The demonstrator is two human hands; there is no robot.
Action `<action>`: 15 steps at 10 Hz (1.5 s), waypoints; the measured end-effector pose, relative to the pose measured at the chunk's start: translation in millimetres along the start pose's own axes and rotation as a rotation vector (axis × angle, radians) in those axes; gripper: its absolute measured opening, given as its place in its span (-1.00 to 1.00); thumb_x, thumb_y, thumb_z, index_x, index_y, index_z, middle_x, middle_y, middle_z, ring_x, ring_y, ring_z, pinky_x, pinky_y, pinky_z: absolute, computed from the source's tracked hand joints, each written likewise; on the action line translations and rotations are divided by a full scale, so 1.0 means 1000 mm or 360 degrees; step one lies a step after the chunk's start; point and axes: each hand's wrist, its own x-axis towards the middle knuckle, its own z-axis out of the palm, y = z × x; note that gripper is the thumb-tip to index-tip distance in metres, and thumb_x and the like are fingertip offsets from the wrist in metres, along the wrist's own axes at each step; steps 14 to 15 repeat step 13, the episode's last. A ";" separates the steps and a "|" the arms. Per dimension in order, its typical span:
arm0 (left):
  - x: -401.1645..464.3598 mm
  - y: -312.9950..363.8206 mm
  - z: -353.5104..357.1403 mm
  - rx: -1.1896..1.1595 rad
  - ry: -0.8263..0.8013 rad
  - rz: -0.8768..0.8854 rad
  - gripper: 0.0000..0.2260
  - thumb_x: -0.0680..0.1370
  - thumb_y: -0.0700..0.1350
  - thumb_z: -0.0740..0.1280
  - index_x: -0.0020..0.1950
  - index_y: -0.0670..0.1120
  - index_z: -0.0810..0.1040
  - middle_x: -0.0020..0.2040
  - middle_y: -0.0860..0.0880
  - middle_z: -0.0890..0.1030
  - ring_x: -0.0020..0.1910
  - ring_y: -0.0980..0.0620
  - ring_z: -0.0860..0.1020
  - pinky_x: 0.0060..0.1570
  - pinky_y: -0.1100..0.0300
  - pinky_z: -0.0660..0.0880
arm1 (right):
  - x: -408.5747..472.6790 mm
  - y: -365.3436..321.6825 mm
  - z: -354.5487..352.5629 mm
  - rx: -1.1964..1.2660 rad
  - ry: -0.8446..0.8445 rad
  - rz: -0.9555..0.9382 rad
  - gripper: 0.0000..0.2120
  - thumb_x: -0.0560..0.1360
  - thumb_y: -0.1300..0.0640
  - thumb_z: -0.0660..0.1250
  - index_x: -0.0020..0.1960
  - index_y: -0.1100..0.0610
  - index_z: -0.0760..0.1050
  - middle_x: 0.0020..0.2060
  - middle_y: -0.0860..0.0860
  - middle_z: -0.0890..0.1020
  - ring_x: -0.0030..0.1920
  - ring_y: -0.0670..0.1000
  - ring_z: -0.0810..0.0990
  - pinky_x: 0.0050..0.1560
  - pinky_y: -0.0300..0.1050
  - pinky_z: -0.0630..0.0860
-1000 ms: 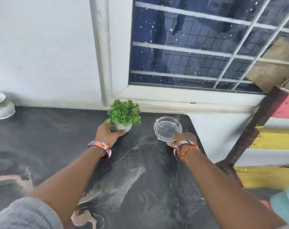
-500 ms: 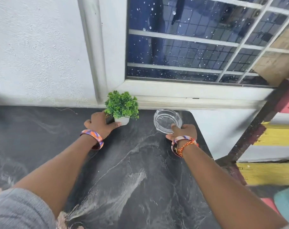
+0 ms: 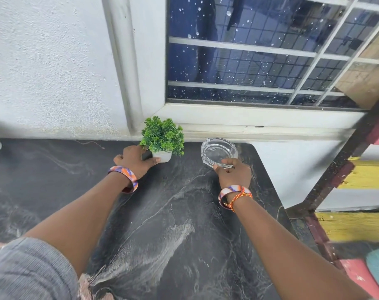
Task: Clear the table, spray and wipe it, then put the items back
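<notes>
Left hand (image 3: 134,159) curls round the small potted plant (image 3: 162,139); right hand (image 3: 234,172) pinches the glass ashtray (image 3: 219,150) rim just ahead. Best lift both straight, ashtray level, off the table (image 3: 184,213).

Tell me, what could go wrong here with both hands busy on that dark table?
The clear glass ashtray sits near the black marble table's right edge, pinched only at its rim by the right hand; a slip could send it off and break it. The small green plant in its white pot looks top-heavy, and the left hand grips only its base, so it might tip.
</notes>
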 end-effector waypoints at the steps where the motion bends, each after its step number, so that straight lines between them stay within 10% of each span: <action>1: -0.003 0.003 -0.001 0.0008 -0.0008 -0.0051 -0.57 0.48 0.07 0.32 -0.06 -0.33 0.44 -0.17 -0.31 0.51 0.13 -0.26 0.49 0.21 -0.04 0.29 | 0.003 -0.002 0.004 0.0008 0.0015 0.0010 -0.84 0.40 0.16 0.46 -0.03 0.12 0.57 0.09 0.20 0.58 -0.01 0.14 0.59 0.17 -0.06 0.48; 2: -0.003 0.002 -0.002 0.0028 -0.0018 -0.0019 -0.67 0.46 0.12 0.33 -0.23 -0.15 0.42 -0.29 -0.06 0.43 0.14 -0.21 0.48 0.17 -0.02 0.29 | 0.003 -0.001 0.006 0.0012 0.0032 0.0016 -0.83 0.41 0.17 0.45 -0.02 0.14 0.57 0.12 0.19 0.57 -0.11 0.06 0.54 0.14 -0.09 0.46; 4: -0.013 0.003 -0.006 -0.0017 0.0144 -0.0018 -0.56 0.39 0.13 0.41 0.22 0.05 0.49 0.16 -0.09 0.56 0.33 -0.11 0.35 0.22 0.00 0.23 | 0.005 -0.001 0.006 -0.0029 0.0024 0.0019 -0.81 0.42 0.16 0.45 0.01 0.15 0.58 0.16 0.18 0.55 0.02 0.14 0.59 0.15 -0.10 0.47; 8: -0.073 0.013 0.002 0.0038 0.0489 -0.0046 -0.48 0.47 -0.08 0.33 0.40 -0.07 0.29 0.34 -0.08 0.44 0.41 -0.12 0.21 0.29 -0.04 0.16 | -0.037 0.000 -0.008 -0.0041 0.0123 -0.0146 -0.63 0.46 0.39 0.16 0.21 0.20 0.49 0.15 0.19 0.57 0.09 0.14 0.57 0.08 -0.13 0.44; 15: -0.171 0.008 -0.012 0.0398 0.0171 0.0405 -0.58 0.53 -0.08 0.22 0.40 -0.02 0.29 0.33 -0.01 0.47 0.39 -0.05 0.29 0.32 0.05 0.18 | -0.164 0.003 -0.019 -0.0576 -0.0331 -0.0628 -0.78 0.53 0.20 0.17 0.07 0.07 0.55 -0.02 0.05 0.65 -0.02 0.12 0.60 -0.07 -0.07 0.53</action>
